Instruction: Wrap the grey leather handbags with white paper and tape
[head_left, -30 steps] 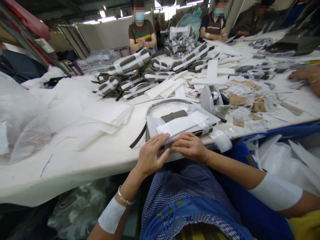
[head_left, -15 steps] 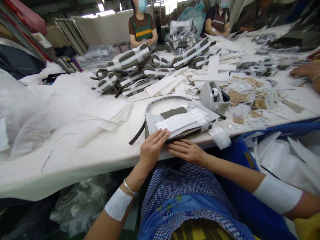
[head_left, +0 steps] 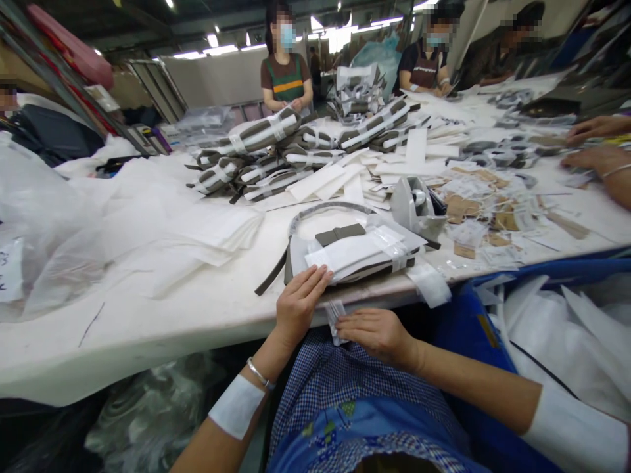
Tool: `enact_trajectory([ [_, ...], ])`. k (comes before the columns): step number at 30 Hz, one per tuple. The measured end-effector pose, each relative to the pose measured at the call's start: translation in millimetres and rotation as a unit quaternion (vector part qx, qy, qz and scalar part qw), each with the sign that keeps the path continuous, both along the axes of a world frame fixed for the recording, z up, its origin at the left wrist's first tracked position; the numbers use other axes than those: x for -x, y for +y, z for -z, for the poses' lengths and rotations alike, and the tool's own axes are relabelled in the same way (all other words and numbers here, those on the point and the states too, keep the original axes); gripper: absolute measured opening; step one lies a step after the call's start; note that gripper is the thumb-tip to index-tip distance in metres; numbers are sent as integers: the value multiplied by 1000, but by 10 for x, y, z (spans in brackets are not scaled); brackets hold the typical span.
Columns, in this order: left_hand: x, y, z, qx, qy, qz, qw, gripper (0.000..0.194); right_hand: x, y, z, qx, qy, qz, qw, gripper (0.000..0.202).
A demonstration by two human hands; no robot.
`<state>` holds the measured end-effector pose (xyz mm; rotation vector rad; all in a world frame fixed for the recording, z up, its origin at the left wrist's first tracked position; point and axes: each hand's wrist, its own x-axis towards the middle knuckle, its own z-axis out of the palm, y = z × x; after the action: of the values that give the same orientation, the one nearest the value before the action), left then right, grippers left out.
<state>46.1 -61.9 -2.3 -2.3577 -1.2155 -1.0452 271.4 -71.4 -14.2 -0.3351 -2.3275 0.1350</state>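
Observation:
A dark grey-brown handbag (head_left: 296,270) lies at the table's front edge, with a strap wrapped in clear film (head_left: 335,207) looping behind it. White padding sheet (head_left: 345,251) covers its top, and a band of clear tape (head_left: 392,246) crosses the right end. My left hand (head_left: 303,299) rests on the bag's front left corner, fingers stretched out and lying on the white sheet. Below the table edge, my right hand (head_left: 377,332) pinches a small clear plastic strip (head_left: 336,320) that hangs down from beneath the bag's front. A grey tape dispenser (head_left: 414,209) stands just behind the bag.
Several wrapped bags (head_left: 269,154) are piled at the back, beside loose white strips (head_left: 325,184). Paper tags (head_left: 486,210) lie to the right. White sheets (head_left: 197,236) spread on the left. A blue bin (head_left: 473,289) stands at right. Co-workers stand across; another person's hands (head_left: 601,157) reach in at right.
My right hand has moved down and slightly right, away from the bag's front edge, and the clear strip now shows at its fingers. My left hand has stayed on the bag.

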Motion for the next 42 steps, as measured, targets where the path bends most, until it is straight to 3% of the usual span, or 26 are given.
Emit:
enact_trajectory([
  [7,-8,9,45,-1,10,-17,1000,51,7,-20,-231,-1,0,0,1000,26],
  [13,-24,-19,37,-6,21,-39,999,49,46,57,-460,55,37,34,997,18],
  [19,-59,-40,25,-17,39,-64,997,44,132,355,-682,63,55,95,992,17],
  [25,-66,-18,-20,3,-19,-56,998,22,283,685,-884,98,25,164,981,10],
  [31,-25,1,-11,22,-88,-26,996,27,429,901,-885,185,-32,220,957,4],
  [35,-6,3,30,33,-108,-11,994,26,486,1034,-842,222,-80,189,953,5],
  [42,30,11,31,25,-92,25,995,44,540,1248,-833,246,-189,173,935,6],
])
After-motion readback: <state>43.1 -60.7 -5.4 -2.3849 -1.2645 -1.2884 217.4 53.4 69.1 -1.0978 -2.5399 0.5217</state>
